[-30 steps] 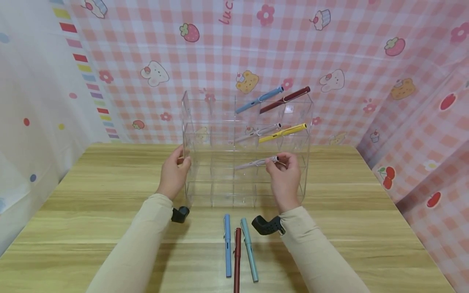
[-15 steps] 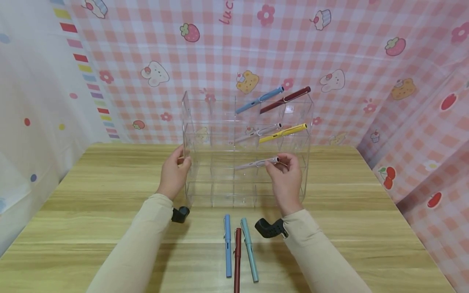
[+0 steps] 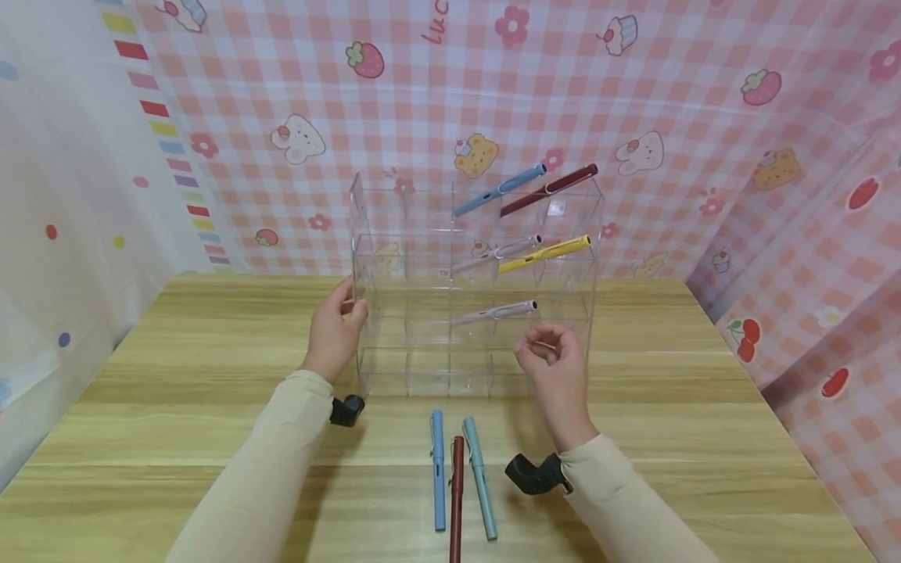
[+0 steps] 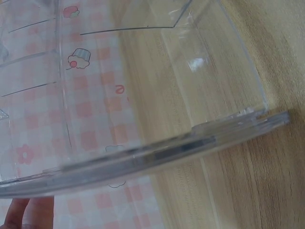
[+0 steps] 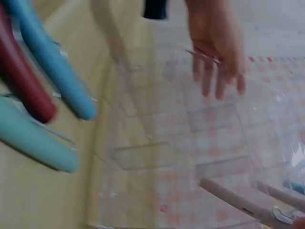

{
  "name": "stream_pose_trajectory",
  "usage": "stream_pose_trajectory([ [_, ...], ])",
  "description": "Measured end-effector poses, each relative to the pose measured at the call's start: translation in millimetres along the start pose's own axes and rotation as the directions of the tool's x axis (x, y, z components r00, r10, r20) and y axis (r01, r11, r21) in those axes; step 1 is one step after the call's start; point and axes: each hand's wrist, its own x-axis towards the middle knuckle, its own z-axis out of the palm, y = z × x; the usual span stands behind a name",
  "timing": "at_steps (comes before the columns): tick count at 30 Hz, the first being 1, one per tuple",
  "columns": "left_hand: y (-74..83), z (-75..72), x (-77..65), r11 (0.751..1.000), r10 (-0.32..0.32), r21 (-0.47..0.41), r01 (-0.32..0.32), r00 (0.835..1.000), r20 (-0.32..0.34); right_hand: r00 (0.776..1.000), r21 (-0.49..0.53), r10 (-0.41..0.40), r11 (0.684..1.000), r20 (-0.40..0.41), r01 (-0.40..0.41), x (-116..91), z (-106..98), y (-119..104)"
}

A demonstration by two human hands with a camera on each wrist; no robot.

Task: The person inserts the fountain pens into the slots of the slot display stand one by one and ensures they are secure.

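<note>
A clear acrylic rack (image 3: pixel 357 234) with rows of compartments stands upright on the table. My left hand (image 3: pixel 334 332) holds its left side panel, and two fingers (image 4: pixel 33 214) show past that panel in the left wrist view. A pale pen (image 3: pixel 496 312) lies slanted in the third row. Just below its capped end is my right hand (image 3: pixel 559 383), fingers loosely bent, nothing between them. The second row bears a pale lilac pen (image 3: pixel 498 253) and a yellow pen (image 3: pixel 545 254). Light blue (image 3: pixel 501 190) and dark red (image 3: pixel 549 190) pens rest in the top row.
On the wooden table (image 3: pixel 211 414) in front of the rack lie a blue pen (image 3: pixel 439 473), a red pen (image 3: pixel 457 493) and a teal pen (image 3: pixel 480 478), side by side. A pink checked cloth (image 3: pixel 422 117) hangs close behind the rack.
My right hand has let go of the pale pen in the third row and drawn back, down and slightly right. The pen stays in place; my left hand keeps its hold.
</note>
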Motion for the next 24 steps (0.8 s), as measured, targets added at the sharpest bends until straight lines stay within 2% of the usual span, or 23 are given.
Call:
stream_pose_trajectory([
  [5,-0.5,-0.3,0.2,1.000,-0.002,0.001,0.002,1.000,-0.002,0.994,-0.101,0.044,0.994,0.105,-0.034,-10.5,-0.7,10.5],
  [9,-1.1,0.3,1.0,1.000,-0.003,0.000,0.003,1.000,-0.004,0.979,-0.183,0.064,0.983,0.195,-0.027,-18.8,0.7,21.4],
  [16,-0.9,0.2,1.0,1.000,0.002,0.008,-0.002,1.000,-0.004,0.937,-0.294,0.106,0.956,0.334,-0.004,-28.9,3.8,32.7],
  [24,0.0,0.0,1.1,1.000,0.004,0.019,-0.004,1.000,-0.008,0.884,-0.396,0.172,0.918,0.435,0.016,-31.5,8.1,36.8],
])
